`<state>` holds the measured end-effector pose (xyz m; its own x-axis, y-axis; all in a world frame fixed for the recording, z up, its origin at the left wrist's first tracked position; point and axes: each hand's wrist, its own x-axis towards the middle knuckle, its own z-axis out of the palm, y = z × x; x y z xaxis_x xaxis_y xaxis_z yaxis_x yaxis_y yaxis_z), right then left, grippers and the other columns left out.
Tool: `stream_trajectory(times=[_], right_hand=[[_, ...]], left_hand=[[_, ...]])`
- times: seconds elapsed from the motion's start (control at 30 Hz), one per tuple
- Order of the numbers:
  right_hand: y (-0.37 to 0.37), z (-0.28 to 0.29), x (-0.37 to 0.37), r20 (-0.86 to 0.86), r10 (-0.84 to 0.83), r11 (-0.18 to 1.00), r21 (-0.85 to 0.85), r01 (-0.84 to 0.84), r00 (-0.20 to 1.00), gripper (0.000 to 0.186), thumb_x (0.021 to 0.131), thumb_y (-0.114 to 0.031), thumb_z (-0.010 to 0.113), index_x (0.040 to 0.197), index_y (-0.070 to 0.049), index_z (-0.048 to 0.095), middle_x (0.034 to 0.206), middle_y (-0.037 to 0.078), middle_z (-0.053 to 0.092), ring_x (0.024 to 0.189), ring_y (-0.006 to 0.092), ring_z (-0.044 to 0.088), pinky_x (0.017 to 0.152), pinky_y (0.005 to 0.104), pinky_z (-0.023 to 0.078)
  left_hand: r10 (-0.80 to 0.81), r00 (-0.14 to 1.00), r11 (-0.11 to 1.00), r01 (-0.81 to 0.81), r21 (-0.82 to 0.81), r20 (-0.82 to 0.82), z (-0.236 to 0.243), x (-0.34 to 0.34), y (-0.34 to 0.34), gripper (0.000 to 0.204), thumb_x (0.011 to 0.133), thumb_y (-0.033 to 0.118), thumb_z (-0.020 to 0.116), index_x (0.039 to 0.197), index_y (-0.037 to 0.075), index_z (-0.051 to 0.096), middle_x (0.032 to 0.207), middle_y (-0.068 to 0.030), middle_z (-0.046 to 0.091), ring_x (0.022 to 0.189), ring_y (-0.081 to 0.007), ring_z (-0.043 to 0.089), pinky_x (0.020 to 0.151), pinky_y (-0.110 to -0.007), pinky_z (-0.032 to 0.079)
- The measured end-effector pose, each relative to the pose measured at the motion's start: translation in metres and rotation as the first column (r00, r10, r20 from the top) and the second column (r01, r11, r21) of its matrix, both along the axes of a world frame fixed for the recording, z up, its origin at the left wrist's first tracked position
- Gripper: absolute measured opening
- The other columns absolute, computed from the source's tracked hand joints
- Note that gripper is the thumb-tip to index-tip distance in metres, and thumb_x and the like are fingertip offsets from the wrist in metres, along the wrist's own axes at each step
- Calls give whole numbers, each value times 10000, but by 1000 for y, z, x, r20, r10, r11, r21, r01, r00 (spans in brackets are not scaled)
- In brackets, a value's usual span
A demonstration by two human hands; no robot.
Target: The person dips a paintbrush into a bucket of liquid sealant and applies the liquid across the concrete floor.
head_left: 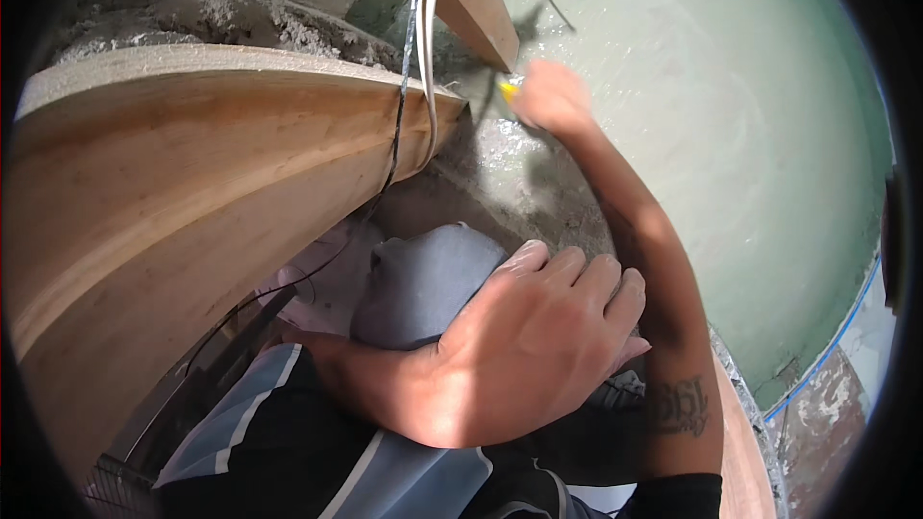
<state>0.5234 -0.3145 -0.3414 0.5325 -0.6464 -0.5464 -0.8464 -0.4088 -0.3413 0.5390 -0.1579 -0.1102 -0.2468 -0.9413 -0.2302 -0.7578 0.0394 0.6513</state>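
My right arm reaches forward over wet, grey-green flooring [711, 135]. At its end my right hand [553, 101], blurred by motion, is closed around a small yellow object [508, 92]. Only a tip of it shows, so its kind is unclear. That hand is low over a shiny wet patch, close to the foot of a wooden post [481, 14]. My left hand [543, 336] lies across my body beside my right forearm, back upward, fingers bent loosely and slightly apart. Nothing shows in it, though its palm is hidden. A rounded grey shape [433, 279] sits against my left wrist.
A large wooden board or frame [192, 163] fills the left side. Black and white cables [428, 67] hang in front of its end. Rough mortar rubble [221, 19] lies behind it. Along the right, a blue line [832, 346] follows the wet surface's rim.
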Motion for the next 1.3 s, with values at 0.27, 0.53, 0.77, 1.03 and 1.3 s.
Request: stream_trajectory(times=[0.27, 0.53, 0.77, 1.03, 1.3], right_hand=[[21, 21, -71, 137, 108, 964, -256, -70, 985, 370, 795, -345, 658, 813, 24, 653, 825, 223, 653, 775, 388, 649, 711, 448, 522], [58, 3, -80, -200, 13, 991, 132, 14, 980, 295, 777, -337, 657, 768, -49, 719, 799, 200, 671, 762, 357, 663, 683, 450, 531], [76, 23, -84, 3, -4, 994, 106, 4, 1000, 291, 771, -293, 670, 774, -4, 697, 790, 194, 671, 754, 358, 662, 701, 450, 524], [14, -11, -73, 4, -50, 997, -57, 50, 999, 336, 788, -337, 665, 970, -57, 704, 860, 146, 698, 822, 325, 674, 755, 398, 532], [-61, 57, -72, -65, -339, 940, -46, 337, 938, 282, 840, -318, 663, 945, -63, 719, 905, 165, 701, 856, 313, 685, 733, 391, 529]], left_hand=[[9, 998, 1000, -10, -20, -66, 1, 5, 1, 407, 798, 336, 664, 1046, 19, 605, 802, -68, 541, 755, -203, 559, 689, -327, 436], [22, 998, 999, -25, -38, -64, -1, -1, 1, 345, 775, 328, 678, 909, 24, 586, 757, -49, 522, 739, -174, 548, 663, -303, 421], [-19, 999, 998, 16, -55, -50, 2, -9, 0, 359, 776, 330, 672, 935, 21, 584, 775, -52, 522, 737, -174, 544, 655, -304, 419], [-16, 1000, 1000, 16, 10, -7, 6, -2, 3, 484, 772, 333, 685, 1130, 16, 609, 821, -57, 527, 754, -197, 550, 694, -316, 447], [2, 998, 1000, -3, -13, -66, 1, 6, 2, 472, 797, 327, 672, 1138, 9, 603, 816, -60, 523, 743, -204, 545, 674, -327, 440]])
